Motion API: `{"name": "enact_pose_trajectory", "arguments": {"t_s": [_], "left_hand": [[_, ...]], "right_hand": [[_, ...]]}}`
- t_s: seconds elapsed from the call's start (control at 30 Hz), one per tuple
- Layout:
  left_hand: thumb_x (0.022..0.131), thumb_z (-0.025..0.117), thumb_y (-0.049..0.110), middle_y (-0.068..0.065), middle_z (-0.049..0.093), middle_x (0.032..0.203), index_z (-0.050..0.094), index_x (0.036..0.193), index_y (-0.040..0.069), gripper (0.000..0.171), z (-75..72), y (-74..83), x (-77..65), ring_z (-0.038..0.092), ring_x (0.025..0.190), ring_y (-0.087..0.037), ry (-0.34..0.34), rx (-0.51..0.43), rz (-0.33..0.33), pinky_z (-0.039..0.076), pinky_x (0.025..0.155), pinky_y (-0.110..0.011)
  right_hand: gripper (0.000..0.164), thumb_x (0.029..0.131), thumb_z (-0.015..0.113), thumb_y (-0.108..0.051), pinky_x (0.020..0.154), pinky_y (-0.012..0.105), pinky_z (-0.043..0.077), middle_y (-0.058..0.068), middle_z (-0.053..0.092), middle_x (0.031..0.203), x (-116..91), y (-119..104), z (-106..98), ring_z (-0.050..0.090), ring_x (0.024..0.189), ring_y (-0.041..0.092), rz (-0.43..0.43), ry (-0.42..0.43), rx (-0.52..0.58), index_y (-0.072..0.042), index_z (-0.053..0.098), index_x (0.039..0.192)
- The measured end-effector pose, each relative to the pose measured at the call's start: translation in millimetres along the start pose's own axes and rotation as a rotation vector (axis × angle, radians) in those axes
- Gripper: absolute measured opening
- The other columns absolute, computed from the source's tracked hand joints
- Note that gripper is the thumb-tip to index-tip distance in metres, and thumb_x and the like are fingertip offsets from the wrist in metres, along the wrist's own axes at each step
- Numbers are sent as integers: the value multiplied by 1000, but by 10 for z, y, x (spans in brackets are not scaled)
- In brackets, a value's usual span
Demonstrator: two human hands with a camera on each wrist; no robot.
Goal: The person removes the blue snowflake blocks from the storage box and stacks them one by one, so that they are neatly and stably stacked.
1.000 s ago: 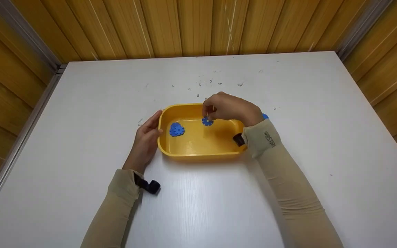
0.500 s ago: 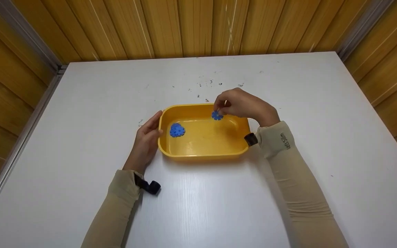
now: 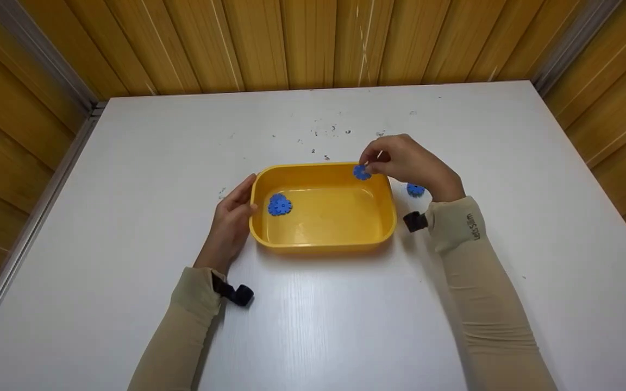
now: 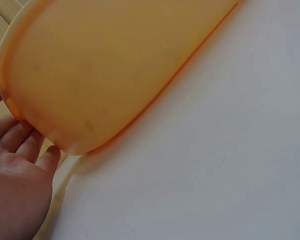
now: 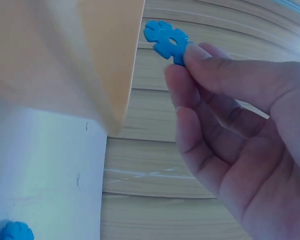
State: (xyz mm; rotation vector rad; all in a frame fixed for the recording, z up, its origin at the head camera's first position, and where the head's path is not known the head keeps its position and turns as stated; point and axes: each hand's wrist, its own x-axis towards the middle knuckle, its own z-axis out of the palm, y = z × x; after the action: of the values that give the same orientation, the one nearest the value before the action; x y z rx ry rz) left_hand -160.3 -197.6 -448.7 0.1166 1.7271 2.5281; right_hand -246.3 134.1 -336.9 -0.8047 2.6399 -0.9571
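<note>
In the head view a yellow plastic basin (image 3: pixel 324 239) stands on the white table. My left hand (image 3: pixel 230 225) holds its left end, fingers along the outer wall and thumb at the rim. In the left wrist view those fingers (image 4: pixel 27 140) lie against the wall. Over the basin's far right corner, my right hand (image 3: pixel 411 165) pinches a blue snowflake disc (image 3: pixel 361 172) between thumb and finger. The right wrist view shows the notched disc (image 5: pixel 167 41) with its centre hole, clear of the basin wall. Several blue discs (image 3: pixel 279 205) lie overlapping at the basin's left end.
More blue discs (image 3: pixel 415 189) lie on the white table (image 3: pixel 302 326), right of the basin and partly under the right wrist. Wood-patterned wall panels (image 3: pixel 307 43) stand behind and at both sides of the table.
My right hand has moved right and slightly away with the blue disc, from above the basin's middle to its far right corner. The discs on the right have come into view. My left hand stays put.
</note>
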Motion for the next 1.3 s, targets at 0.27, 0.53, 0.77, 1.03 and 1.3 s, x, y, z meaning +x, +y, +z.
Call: {"name": "enact_pose_trajectory", "arguments": {"t_s": [0.27,0.53,0.77,1.03,1.3], "left_hand": [[90,43,-6,-1,33,155,26,151,5,65,6,-3,6,32,143,-14,-18,-20,8,32,115,-27],[91,43,-6,0,33,155,26,152,7,64,11,-10,12,32,143,-13,-24,-18,9,32,114,-27],[91,43,-6,0,34,155,25,152,6,65,22,-7,11,33,143,-13,-24,-7,9,32,114,-27],[90,45,-7,-3,34,155,30,150,7,63,27,14,-8,33,143,-15,-6,-21,8,33,114,-27],[91,45,-7,-3,35,154,30,150,7,63,14,12,-9,34,142,-14,-5,-23,4,32,114,-26]], "right_hand": [[15,89,66,-10,88,36,55,9,68,102,-94,184,-72,61,88,22,86,63,0,-8,71,103],[18,91,64,-12,85,31,56,8,67,105,-195,339,-123,61,89,22,147,104,-1,-10,69,108],[20,92,63,-15,85,30,55,9,66,108,-284,460,-153,61,91,21,202,115,-5,-11,68,111],[22,93,62,-16,95,42,52,10,64,113,-387,569,-158,59,98,25,273,110,18,-11,66,114],[23,93,62,-16,96,44,50,13,63,114,-467,709,-139,57,102,29,308,119,29,-10,66,114]]}}
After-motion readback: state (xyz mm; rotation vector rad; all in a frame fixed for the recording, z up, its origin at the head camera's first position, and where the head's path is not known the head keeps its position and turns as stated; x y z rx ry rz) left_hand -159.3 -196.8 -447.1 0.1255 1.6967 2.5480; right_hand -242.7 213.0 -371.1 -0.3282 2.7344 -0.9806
